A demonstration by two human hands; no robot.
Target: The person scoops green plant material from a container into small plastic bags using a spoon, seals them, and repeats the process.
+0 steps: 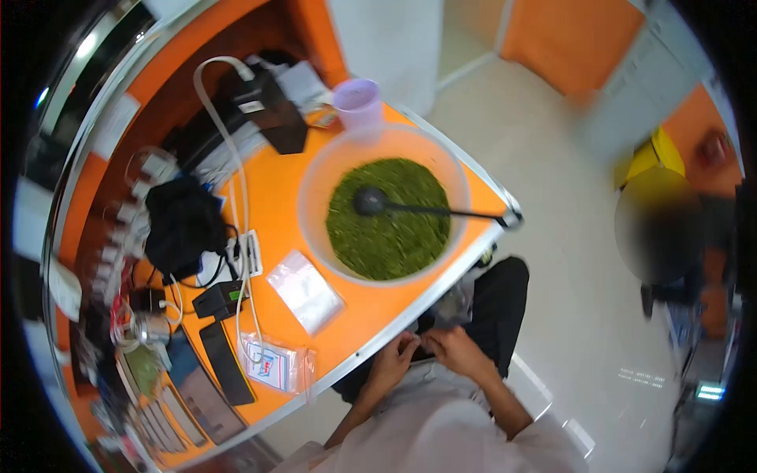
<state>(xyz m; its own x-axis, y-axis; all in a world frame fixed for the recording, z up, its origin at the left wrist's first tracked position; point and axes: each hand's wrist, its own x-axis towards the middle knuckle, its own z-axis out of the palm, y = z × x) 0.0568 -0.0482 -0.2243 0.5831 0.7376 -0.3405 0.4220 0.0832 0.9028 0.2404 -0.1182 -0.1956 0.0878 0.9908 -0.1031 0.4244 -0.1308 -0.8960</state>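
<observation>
Head view, left hand [396, 359] and right hand [457, 351] curled near clear bag [455, 306], grip unclear, bowl [315, 209] beyond

A clear, thin, crinkled plastic bag [455, 303], pinched at its near edge, hangs just off the side of the orange table [374, 307] closest to the wearer; its lower part is hard to make out.

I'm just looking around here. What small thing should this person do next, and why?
I'd probably spread open what looks like a clear plastic bag: the left hand and right hand are close together beside it, fingers bent, while the black ladle rests untouched in the bowl of green shreds.
</observation>
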